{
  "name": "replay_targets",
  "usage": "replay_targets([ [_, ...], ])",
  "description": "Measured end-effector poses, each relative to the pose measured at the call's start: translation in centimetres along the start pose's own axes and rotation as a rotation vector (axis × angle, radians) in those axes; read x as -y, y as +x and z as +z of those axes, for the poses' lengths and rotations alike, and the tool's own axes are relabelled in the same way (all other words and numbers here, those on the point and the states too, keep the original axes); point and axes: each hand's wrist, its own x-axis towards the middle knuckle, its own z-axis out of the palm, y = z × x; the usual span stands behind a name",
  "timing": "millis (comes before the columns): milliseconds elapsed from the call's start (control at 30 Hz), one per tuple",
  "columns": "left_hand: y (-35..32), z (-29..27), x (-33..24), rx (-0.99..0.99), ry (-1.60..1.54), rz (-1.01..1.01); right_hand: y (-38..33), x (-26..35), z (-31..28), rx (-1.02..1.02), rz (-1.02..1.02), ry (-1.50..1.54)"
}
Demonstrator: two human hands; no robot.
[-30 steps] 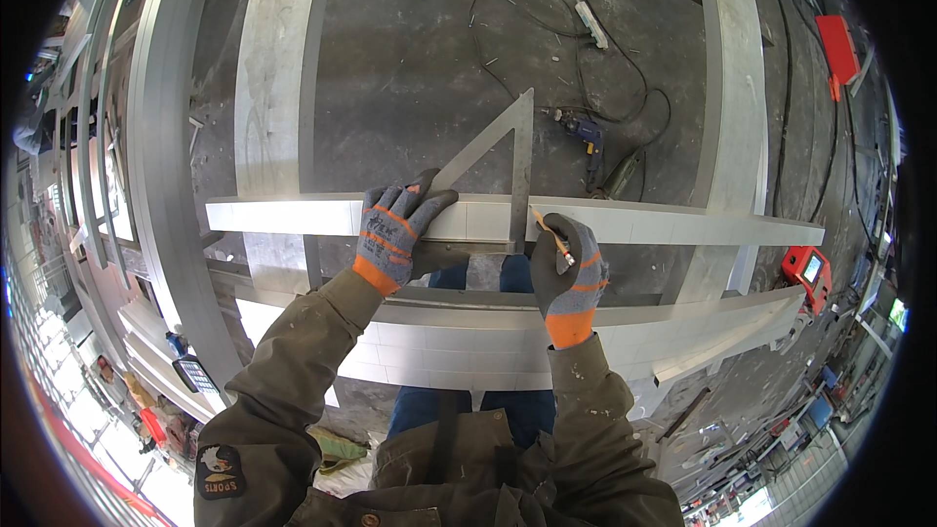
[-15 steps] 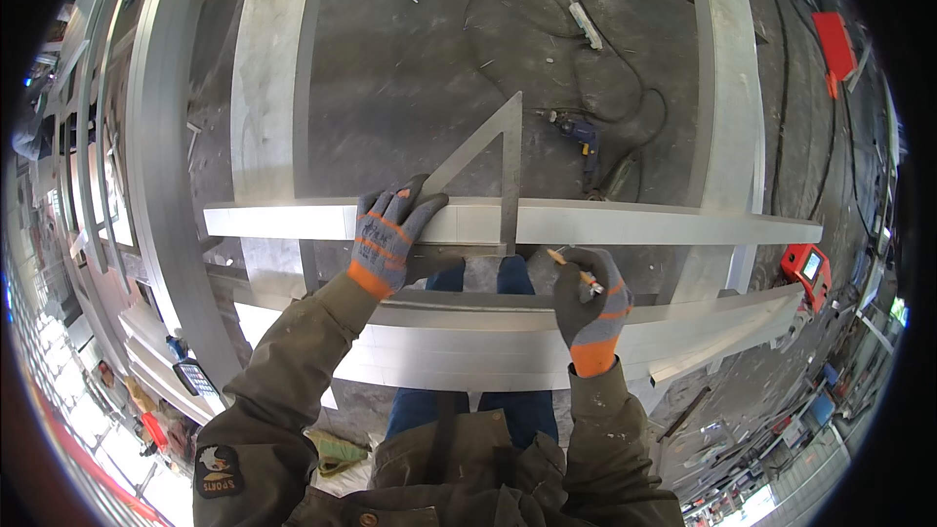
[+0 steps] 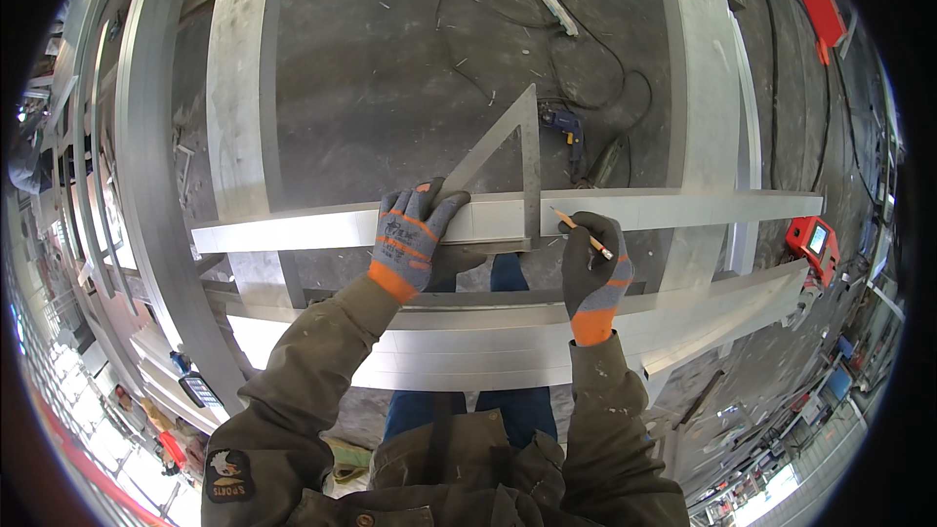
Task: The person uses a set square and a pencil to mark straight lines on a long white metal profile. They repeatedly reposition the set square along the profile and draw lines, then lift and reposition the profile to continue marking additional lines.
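Observation:
A long aluminium bar (image 3: 683, 208) lies across in front of me. A metal triangular square (image 3: 517, 151) rests on it, its upright edge crossing the bar. My left hand (image 3: 415, 229), in a grey and orange glove, presses flat on the square's base and the bar. In my right hand (image 3: 590, 259), gloved the same, is a pencil (image 3: 579, 231), its tip touching the bar just right of the square's upright edge.
Wider aluminium profiles (image 3: 488, 342) lie closer to me, more run upright at left (image 3: 234, 88) and right (image 3: 698, 68). A blue power drill (image 3: 566, 127) with black cables and a white power strip (image 3: 558, 12) lie on the concrete floor. A red device (image 3: 810, 244) sits at right.
My right hand dropped away below the bar, then came back up and set the pencil tip against the bar beside the square. The left hand stayed pressed on the square.

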Motion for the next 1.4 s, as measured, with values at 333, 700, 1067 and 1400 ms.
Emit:
replay_targets([
  [333,0.0,-0.3,0.9,-0.008,-0.128,0.033,0.3,0.1,0.6,-0.019,-0.031,0.02],
  [700,-0.1,0.0,0.9,-0.043,-0.063,0.043,0.4,0.3,0.8,-0.015,-0.009,-0.048],
  [1067,-0.2,0.2,1.0,-0.069,-0.064,0.072,0.5,-0.1,0.7,0.025,-0.111,-0.056],
  [1400,-0.6,0.6,1.2,-0.078,-0.063,0.069,0.6,-0.7,1.2,0.054,-0.272,-0.149],
])
